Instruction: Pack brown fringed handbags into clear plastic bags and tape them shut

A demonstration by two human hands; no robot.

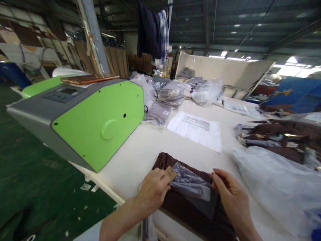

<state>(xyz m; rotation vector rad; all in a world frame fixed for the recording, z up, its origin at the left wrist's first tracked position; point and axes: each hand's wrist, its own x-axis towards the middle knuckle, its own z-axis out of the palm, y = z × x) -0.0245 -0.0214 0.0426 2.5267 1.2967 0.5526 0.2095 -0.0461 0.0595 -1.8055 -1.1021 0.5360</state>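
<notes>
Brown garment (183, 209) lengthwise, waistband (165, 160) away; left hand (152, 191) grip seemingly clamped on tag (171, 173), right hand (230, 198) grip apart.

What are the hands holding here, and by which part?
A brown garment partly under a clear bag: left hand grips its tagged waistband corner, right hand the opposite waistband edge.

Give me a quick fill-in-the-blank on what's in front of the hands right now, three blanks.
1. The garment under the left hand and right hand is coloured ____.
2. The small tan tag lies at the fingertips of the ____ hand.
3. The machine on the table has a side panel coloured ____.

Missing words: brown; left; green.
</notes>
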